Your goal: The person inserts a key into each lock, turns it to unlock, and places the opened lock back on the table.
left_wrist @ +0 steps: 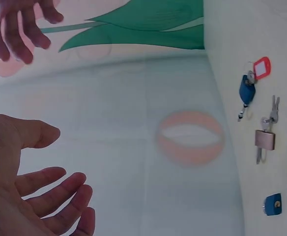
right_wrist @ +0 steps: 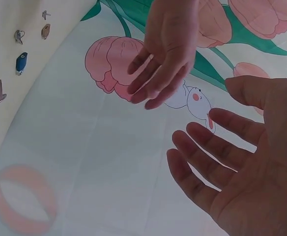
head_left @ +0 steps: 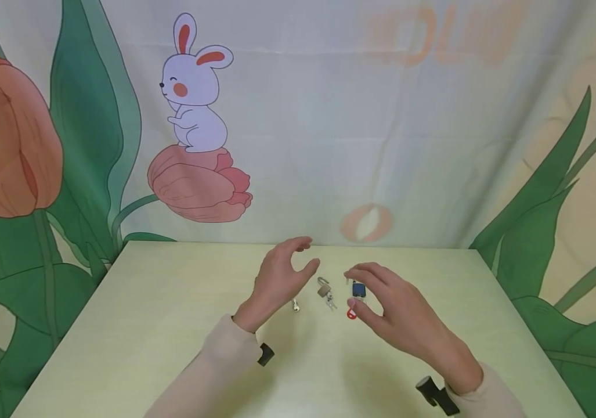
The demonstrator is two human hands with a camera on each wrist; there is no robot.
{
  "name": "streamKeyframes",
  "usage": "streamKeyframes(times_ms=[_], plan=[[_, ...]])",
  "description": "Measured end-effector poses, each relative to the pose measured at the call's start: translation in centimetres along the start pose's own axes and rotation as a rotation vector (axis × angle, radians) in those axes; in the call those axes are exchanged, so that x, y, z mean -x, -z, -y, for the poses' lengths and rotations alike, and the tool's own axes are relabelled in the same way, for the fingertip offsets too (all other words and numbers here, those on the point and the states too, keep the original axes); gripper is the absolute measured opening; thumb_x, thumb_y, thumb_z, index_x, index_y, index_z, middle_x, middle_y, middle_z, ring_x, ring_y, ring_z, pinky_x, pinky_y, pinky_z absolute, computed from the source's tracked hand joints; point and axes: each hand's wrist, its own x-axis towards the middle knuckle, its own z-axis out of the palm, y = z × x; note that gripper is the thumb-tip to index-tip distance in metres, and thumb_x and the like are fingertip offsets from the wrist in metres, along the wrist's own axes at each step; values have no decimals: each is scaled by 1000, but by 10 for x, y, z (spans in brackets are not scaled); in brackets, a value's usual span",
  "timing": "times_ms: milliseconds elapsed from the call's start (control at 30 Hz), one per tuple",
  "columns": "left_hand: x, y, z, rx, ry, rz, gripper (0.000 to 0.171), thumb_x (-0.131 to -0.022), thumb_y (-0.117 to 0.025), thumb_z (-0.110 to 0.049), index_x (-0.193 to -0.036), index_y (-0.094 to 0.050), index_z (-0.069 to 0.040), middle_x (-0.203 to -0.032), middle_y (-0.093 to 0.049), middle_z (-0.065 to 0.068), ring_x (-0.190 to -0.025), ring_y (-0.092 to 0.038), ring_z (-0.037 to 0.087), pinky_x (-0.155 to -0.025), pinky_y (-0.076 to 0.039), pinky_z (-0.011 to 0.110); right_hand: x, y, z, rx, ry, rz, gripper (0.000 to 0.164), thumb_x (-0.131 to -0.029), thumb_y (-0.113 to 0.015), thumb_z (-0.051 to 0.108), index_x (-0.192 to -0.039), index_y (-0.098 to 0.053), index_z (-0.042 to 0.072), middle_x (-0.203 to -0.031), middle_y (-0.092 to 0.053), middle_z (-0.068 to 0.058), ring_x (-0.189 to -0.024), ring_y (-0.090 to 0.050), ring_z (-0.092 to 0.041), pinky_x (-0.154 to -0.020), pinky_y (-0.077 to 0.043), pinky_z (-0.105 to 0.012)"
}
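left hand and right hand hung wide, fingers loosely curved; brass padlock lay slanted, shackle pointing away, couldn't read the red tag

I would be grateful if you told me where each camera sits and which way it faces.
Head: worn on the head, facing forward and down at the tabletop; the left hand, right hand and both sleeves show.
Left wrist: worn there, looking past the left hand toward the printed backdrop; the right hand appears upper left.
Right wrist: worn there, looking past the right hand toward the backdrop; the left hand appears at top.
Shared: head and left wrist both show the brass-coloured padlock.
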Motion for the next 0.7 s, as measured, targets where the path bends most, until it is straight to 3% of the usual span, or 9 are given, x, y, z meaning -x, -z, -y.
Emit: streamKeyframes(times_ms=[333,700], plan=[[22,33,-8,-45,-87,-64,39,-89,-70,-24,-125,-64,-12,-122,-67,3,-114,-62,21,-97,-50,42,-10,-2,-1,-14,2,-1,37,-94,-66,30,-128,-59,16,-127,-60,3,-113,-62,-16,-91,-54,-38],[40,54,5,-177,-130,-56,50,-87,-73,-32,-131,-61,-13,-130,-64,4,-124,-56,23,-101,-48,45,-30,-19,-6,-25,-4,-8,37,-94,-65,34,-127,-60,17,-127,-61,4,-112,-63,-16,-89,-54,-37]])
